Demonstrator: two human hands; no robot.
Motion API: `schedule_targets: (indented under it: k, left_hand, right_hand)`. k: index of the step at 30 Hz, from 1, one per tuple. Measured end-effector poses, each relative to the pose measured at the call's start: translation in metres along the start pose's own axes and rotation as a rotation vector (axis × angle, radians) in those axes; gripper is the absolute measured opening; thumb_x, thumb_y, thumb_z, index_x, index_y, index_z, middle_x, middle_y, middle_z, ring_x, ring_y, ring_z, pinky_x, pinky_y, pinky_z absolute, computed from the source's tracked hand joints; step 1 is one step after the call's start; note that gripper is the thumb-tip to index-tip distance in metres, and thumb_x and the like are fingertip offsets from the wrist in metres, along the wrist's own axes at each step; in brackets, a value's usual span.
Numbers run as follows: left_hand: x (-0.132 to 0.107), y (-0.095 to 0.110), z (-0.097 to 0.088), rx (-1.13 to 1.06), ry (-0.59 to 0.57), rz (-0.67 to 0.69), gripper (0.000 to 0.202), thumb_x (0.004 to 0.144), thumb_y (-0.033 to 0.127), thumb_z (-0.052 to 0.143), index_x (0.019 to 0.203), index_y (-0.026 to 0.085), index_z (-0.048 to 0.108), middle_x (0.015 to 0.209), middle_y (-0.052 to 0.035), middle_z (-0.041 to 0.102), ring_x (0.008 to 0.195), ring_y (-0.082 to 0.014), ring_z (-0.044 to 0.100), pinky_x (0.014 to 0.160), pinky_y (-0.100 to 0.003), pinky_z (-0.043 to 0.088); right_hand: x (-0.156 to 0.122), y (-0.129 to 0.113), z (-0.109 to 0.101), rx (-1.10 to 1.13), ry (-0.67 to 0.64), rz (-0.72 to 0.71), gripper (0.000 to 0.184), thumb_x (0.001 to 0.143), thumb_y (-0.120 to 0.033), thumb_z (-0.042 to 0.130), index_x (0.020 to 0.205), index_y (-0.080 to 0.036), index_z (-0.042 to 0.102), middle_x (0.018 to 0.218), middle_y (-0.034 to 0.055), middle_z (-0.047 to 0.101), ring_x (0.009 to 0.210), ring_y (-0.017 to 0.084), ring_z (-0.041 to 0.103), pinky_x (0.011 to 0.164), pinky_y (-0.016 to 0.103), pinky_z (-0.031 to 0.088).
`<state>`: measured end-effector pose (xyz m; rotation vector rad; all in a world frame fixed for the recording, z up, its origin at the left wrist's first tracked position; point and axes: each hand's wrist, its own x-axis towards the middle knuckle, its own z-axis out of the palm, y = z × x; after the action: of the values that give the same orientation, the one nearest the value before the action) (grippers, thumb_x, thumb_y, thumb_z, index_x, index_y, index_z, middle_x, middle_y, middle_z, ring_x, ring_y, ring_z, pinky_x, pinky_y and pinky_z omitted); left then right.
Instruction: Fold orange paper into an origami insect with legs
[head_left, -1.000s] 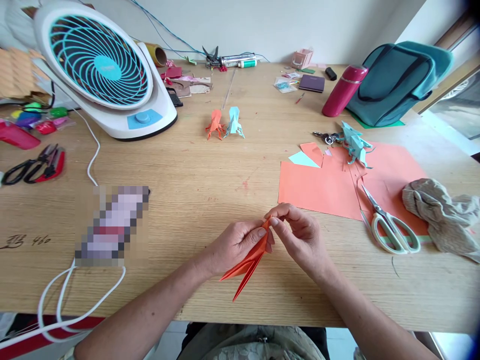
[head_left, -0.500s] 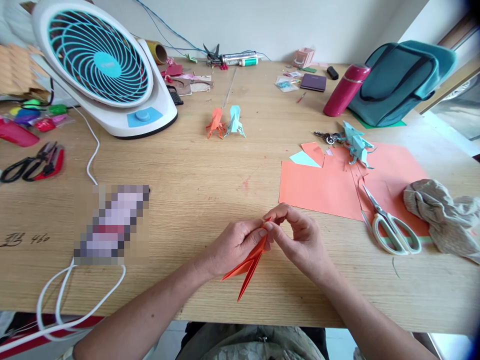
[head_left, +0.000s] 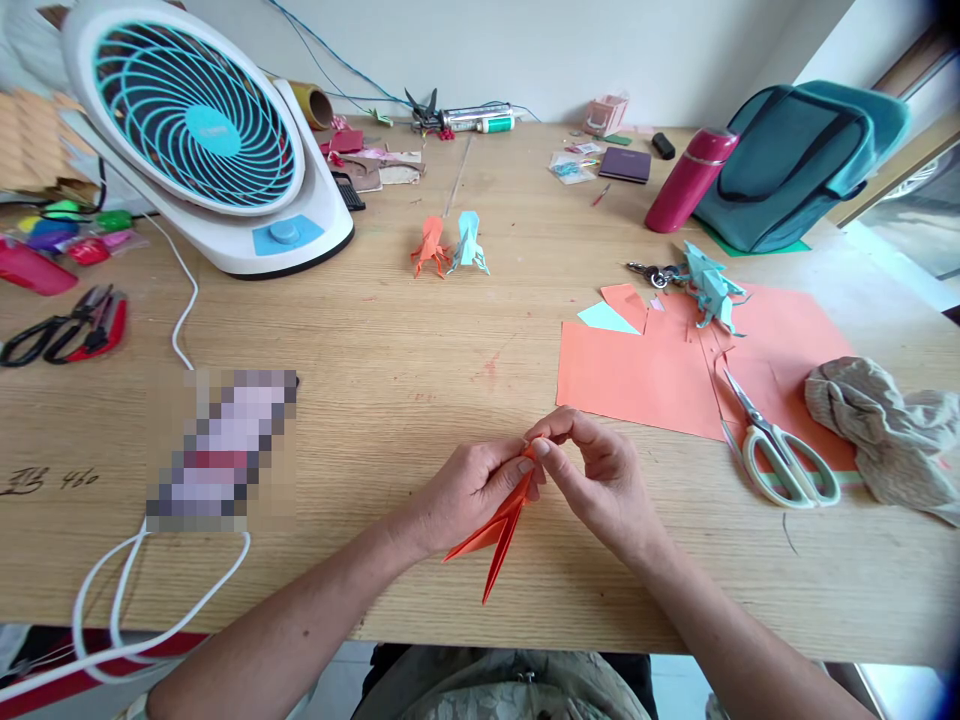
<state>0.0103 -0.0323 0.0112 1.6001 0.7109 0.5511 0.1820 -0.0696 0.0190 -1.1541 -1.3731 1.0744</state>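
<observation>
A folded piece of orange paper [head_left: 501,530], with two long narrow points hanging down toward me, is between my hands above the front of the table. My left hand [head_left: 480,485] is closed on its middle, thumb lying along the fold. The thumb and forefinger of my right hand [head_left: 600,475] pinch its upper tip; that tip is mostly hidden by the fingers. Farther back stand an orange paper figure [head_left: 430,246] and a light blue paper figure [head_left: 469,243], side by side on several thin legs.
Right of my hands lie orange sheets [head_left: 637,370], white-handled scissors [head_left: 791,465], a crumpled cloth [head_left: 885,430] and a blue folded-paper creature [head_left: 711,285]. A pink bottle [head_left: 691,180] stands by a teal bag [head_left: 787,165]. To the left are a fan [head_left: 202,130], a blurred-out phone [head_left: 229,445] and black-and-red cutters [head_left: 71,325].
The lower point of the folded paper has swung slightly to the right. My right fingertips have shifted a little at the upper tip; both hands otherwise keep their places.
</observation>
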Motion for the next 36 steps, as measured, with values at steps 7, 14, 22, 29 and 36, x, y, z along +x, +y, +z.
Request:
schedule_targets:
  k: [7,14,22,29,36]
  left_hand:
    - [0.000,-0.001,0.000,-0.031,-0.004,-0.005,0.037,0.107,0.041,0.043,0.089,0.016,0.063,0.080,-0.0010,0.063,0.075,-0.0130,0.059,0.075,-0.024,0.047]
    - [0.002,0.000,0.000,-0.161,0.002,0.006,0.039,0.107,0.042,0.043,0.093,0.014,0.066,0.080,-0.0025,0.065,0.082,-0.0160,0.063,0.081,-0.026,0.049]
    - [0.003,0.000,0.000,-0.163,0.047,0.054,0.037,0.106,0.040,0.044,0.086,0.015,0.064,0.077,-0.0011,0.062,0.074,-0.0140,0.061,0.076,-0.027,0.049]
    - [0.002,-0.001,0.002,-0.118,0.054,0.023,0.036,0.106,0.040,0.046,0.090,0.015,0.066,0.075,0.0004,0.060,0.075,-0.0128,0.059,0.076,-0.026,0.047]
    - [0.001,-0.004,-0.010,-0.112,0.011,0.071,0.016,0.099,0.024,0.059,0.102,0.015,0.072,0.095,-0.0043,0.071,0.093,-0.0160,0.066,0.084,-0.026,0.051]
  right_hand:
    - [0.000,0.001,0.000,-0.016,-0.003,-0.006,0.016,0.101,-0.030,0.058,0.089,-0.021,0.064,0.069,-0.0021,0.060,0.060,0.014,0.060,0.064,0.031,0.050]
    - [0.000,0.001,0.000,0.005,-0.017,-0.062,0.014,0.100,-0.027,0.060,0.089,-0.020,0.066,0.072,-0.0021,0.059,0.060,0.012,0.058,0.064,0.031,0.048]
    - [0.002,0.006,-0.001,-0.008,-0.021,-0.094,0.017,0.100,-0.030,0.060,0.090,-0.021,0.071,0.077,0.0010,0.060,0.072,0.016,0.060,0.069,0.034,0.050]
    - [0.003,0.002,0.001,-0.080,0.023,-0.123,0.021,0.099,-0.027,0.061,0.080,-0.021,0.066,0.073,0.0006,0.059,0.071,0.016,0.058,0.069,0.034,0.048]
    - [0.006,-0.005,-0.005,-0.262,0.062,-0.322,0.012,0.099,-0.021,0.061,0.095,-0.024,0.072,0.082,0.0025,0.063,0.078,0.018,0.061,0.070,0.035,0.051]
